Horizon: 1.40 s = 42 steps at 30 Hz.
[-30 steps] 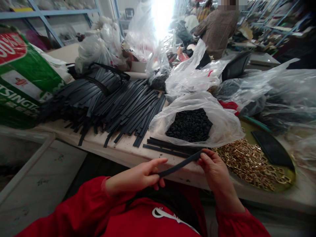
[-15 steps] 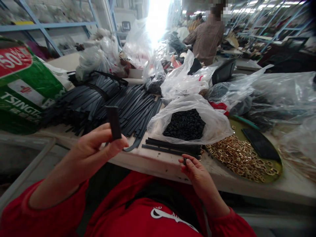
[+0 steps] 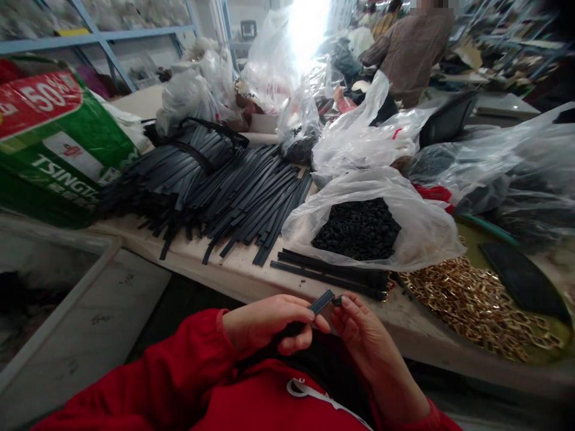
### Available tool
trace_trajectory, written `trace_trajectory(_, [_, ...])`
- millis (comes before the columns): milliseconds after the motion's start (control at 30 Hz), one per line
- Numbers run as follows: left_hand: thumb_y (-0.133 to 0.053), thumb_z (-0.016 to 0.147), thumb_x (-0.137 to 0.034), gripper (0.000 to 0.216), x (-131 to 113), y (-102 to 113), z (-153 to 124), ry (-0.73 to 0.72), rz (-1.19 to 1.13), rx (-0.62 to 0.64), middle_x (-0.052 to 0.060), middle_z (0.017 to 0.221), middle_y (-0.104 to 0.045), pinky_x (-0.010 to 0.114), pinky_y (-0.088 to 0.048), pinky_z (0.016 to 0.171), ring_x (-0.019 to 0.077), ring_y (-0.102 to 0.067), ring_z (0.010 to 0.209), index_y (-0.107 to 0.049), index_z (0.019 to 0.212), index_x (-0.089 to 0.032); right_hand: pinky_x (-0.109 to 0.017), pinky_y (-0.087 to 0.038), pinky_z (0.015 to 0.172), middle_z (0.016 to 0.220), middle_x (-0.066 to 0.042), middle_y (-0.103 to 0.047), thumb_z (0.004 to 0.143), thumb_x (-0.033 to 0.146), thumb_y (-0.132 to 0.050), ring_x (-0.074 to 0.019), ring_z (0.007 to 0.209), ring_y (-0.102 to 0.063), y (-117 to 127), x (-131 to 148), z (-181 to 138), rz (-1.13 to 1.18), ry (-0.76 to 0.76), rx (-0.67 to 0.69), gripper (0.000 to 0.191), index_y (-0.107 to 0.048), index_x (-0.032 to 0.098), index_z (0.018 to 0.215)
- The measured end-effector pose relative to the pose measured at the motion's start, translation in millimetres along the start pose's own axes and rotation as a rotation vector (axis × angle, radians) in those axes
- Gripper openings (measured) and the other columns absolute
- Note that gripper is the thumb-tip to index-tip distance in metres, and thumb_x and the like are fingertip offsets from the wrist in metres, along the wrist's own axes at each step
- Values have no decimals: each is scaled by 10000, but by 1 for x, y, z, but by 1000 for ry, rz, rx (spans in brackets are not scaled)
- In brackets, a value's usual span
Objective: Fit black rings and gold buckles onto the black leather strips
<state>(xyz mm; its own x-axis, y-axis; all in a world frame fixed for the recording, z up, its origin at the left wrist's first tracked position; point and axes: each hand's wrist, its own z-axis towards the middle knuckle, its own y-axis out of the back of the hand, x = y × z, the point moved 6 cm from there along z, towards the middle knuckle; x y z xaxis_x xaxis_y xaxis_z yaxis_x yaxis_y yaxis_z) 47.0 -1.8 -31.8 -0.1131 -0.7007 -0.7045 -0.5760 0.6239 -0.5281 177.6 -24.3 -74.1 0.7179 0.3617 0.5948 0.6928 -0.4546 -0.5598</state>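
My left hand (image 3: 274, 320) is closed round a black strap (image 3: 320, 303), whose free end sticks out past the thumb. My right hand (image 3: 359, 326) pinches a small dark ring (image 3: 338, 300) right at that strap end. Both hands sit close together in front of my red top, just below the table edge. A few loose black straps (image 3: 332, 272) lie on the table above the hands. Behind them an open clear bag of black rings (image 3: 357, 229) stands.
A big pile of black straps (image 3: 224, 185) covers the table's left half. A round tray of gold buckles (image 3: 476, 302) sits at right. Clear plastic bags (image 3: 494, 161) crowd the back. A green sack (image 3: 54, 137) stands left. Another person (image 3: 408, 51) works at the far end.
My left hand has come down from its raised place at left, bringing the strap to my lap. It now meets my right hand, which holds a ring at the strap's tip.
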Motion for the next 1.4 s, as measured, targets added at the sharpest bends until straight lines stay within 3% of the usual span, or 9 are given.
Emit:
trace_trajectory(133, [-380, 800, -216, 299, -1, 7, 7, 8, -94, 16, -28, 469, -482, 182, -264, 366, 59, -344, 340, -619, 929, -92, -150, -511, 597, 719, 35, -672, 593, 226, -765, -55, 574, -596, -2, -4, 7, -8, -40, 3, 288, -633, 213, 848])
trace_trajectory(367, [-368, 785, -194, 325, 3, 15, 17, 111, -176, 50, -16, 487, -515, 182, -271, 367, 64, -372, 338, -617, 972, -102, -155, -530, 649, 724, 56, -654, 562, 173, -780, -61, 641, -613, 14, -6, 21, 61, -66, -95, 228, -637, 208, 736])
trace_trajectory(533, [-377, 795, -234, 340, 10, 20, 23, 151, -200, 40, -15, 498, -532, 176, -262, 355, 62, -385, 336, -608, 1010, -106, -189, -518, 610, 732, 22, -638, 673, 251, -707, -90, 666, -587, 10, -12, 25, 51, -115, -15, 125, -629, 188, 748])
trace_trajectory(733, [-356, 817, -278, 333, 12, 20, 25, 162, -130, -8, -2, 517, -565, 181, -262, 359, 61, -390, 333, -604, 973, -119, -162, -476, 579, 692, 36, -614, 667, 218, -705, -69, 626, -548, 6, -9, 25, 68, -76, -38, 171, -636, 204, 823])
trace_trajectory(933, [-387, 777, -300, 330, 13, 11, 25, 207, -98, -3, -15, 500, -549, 192, -239, 371, 60, -384, 339, -590, 955, -109, -207, -465, 551, 662, 24, -608, 670, 279, -700, -90, 571, -543, 0, -12, 16, -87, -99, 71, 297, -623, 216, 950])
trace_trajectory(1100, [-409, 766, -291, 318, 22, 13, 24, 219, -64, -50, -12, 536, -560, 201, -264, 392, 66, -402, 365, -588, 963, -116, -205, -478, 550, 709, 25, -615, 617, 303, -741, -79, 560, -540, 16, -4, 17, -177, -22, -37, 289, -642, 218, 876])
trace_trajectory(1233, [-424, 768, -312, 324, 30, 13, 22, 233, -11, -87, -13, 559, -572, 196, -292, 400, 66, -421, 381, -592, 972, -126, -214, -477, 577, 715, 36, -614, 617, 323, -741, -87, 585, -558, 20, -2, 16, -294, 17, -19, 283, -631, 231, 861])
trace_trajectory(1400, [-432, 743, -322, 359, 41, 6, 20, 351, -184, -4, 34, 650, -639, 192, -353, 435, 101, -520, 464, -557, 1020, -132, -239, -442, 555, 667, 17, -615, 662, 356, -702, -123, 586, -570, 20, -12, 12, -432, -15, 84, 311, -593, 205, 912])
